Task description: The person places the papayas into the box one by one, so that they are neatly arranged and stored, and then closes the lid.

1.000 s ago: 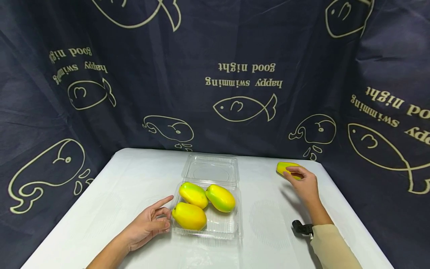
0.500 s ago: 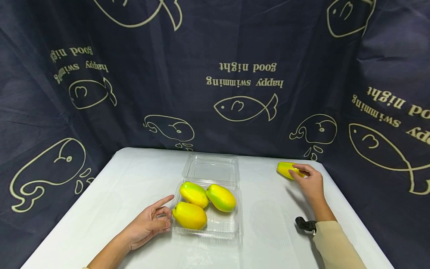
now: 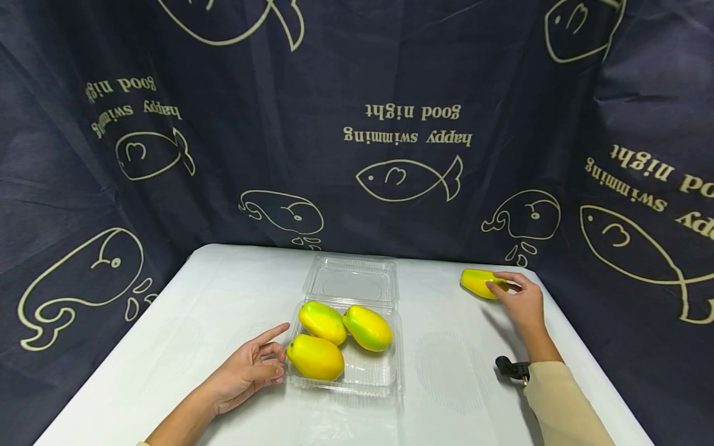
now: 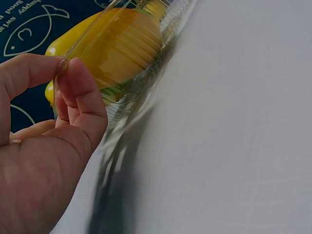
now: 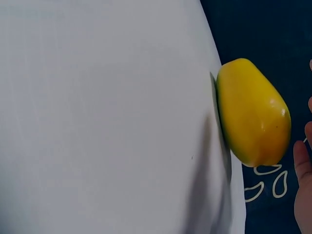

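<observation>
Three yellow fruits point(image 3: 317, 357) lie in the plastic box point(image 3: 372, 373), its lid open behind. Head view: lone fruit point(image 3: 475, 282) on the table point(image 3: 440, 421), right of and beyond the box. Right hand point(image 3: 522, 305) at it, thumb and fingers apart. Step, judged: picking up the lone fruit, not yet gripped; next move calls for closing thumb and fingers round it. Cloth point(image 3: 413, 74) beyond the box reads, upside down, "good night" and "happy swimming". No label legible on the box.

Left wrist: left hand point(image 4: 46, 165) appears to pinch the box's rim; cloth lettering cut off.

Right wrist: gap between visible fingertips and lone fruit; no writing.
</observation>
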`<action>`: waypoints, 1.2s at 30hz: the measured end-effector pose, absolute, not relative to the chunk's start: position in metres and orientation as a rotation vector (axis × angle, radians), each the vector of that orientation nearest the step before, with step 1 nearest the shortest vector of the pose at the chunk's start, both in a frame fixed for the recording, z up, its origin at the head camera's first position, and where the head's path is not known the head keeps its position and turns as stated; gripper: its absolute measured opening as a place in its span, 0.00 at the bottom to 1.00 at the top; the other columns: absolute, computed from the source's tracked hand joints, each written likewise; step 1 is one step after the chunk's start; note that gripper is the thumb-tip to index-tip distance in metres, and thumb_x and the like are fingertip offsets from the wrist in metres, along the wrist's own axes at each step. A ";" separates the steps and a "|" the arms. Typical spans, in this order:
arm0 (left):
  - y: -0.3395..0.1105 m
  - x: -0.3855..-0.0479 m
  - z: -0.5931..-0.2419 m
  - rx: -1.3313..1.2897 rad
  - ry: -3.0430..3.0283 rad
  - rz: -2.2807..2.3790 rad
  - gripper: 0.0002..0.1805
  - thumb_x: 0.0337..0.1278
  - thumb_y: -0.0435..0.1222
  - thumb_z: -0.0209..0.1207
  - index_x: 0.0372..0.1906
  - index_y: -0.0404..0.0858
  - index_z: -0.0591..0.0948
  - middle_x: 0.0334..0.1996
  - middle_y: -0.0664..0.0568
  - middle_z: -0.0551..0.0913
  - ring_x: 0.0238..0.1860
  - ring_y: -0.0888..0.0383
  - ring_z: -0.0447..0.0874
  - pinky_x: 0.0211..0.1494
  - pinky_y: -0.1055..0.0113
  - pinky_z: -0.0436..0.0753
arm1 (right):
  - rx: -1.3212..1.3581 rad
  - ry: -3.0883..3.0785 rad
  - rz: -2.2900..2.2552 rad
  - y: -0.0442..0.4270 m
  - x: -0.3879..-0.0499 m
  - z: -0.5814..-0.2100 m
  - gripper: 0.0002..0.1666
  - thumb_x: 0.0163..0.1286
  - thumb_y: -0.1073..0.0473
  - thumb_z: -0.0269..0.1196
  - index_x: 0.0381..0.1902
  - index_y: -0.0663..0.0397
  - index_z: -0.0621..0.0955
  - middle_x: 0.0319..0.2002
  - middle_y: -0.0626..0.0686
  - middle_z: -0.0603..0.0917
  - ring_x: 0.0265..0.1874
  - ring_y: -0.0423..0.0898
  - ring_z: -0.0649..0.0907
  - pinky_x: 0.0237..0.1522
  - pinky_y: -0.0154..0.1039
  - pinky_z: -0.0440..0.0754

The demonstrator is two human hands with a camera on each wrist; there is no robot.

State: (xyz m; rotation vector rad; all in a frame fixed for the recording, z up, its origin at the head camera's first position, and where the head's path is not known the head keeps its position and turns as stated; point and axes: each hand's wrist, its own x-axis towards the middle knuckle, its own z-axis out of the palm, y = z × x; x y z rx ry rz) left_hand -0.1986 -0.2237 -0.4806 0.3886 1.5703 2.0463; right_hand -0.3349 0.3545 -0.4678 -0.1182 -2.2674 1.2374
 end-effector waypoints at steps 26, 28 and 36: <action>-0.224 -0.198 -0.481 0.390 1.551 2.052 0.50 0.68 0.20 0.54 0.83 0.39 0.36 0.45 0.57 0.74 0.40 0.66 0.81 0.49 0.71 0.85 | -0.226 -2.397 1.258 0.371 -0.345 -0.472 0.31 0.63 0.56 0.75 0.62 0.60 0.82 0.66 0.61 0.77 0.66 0.57 0.73 0.66 0.52 0.77; -0.224 -0.199 -0.481 0.390 1.551 2.051 0.50 0.68 0.20 0.54 0.83 0.39 0.37 0.45 0.57 0.75 0.40 0.66 0.81 0.49 0.71 0.85 | -0.237 -2.411 1.263 0.373 -0.347 -0.472 0.32 0.63 0.56 0.75 0.64 0.60 0.81 0.68 0.62 0.75 0.68 0.59 0.72 0.67 0.57 0.75; -0.224 -0.199 -0.481 0.392 1.554 2.046 0.50 0.68 0.20 0.54 0.83 0.39 0.37 0.45 0.57 0.74 0.39 0.66 0.81 0.49 0.71 0.85 | -0.273 -2.493 1.233 0.379 -0.351 -0.475 0.36 0.64 0.53 0.74 0.68 0.57 0.78 0.71 0.63 0.72 0.70 0.62 0.70 0.66 0.55 0.77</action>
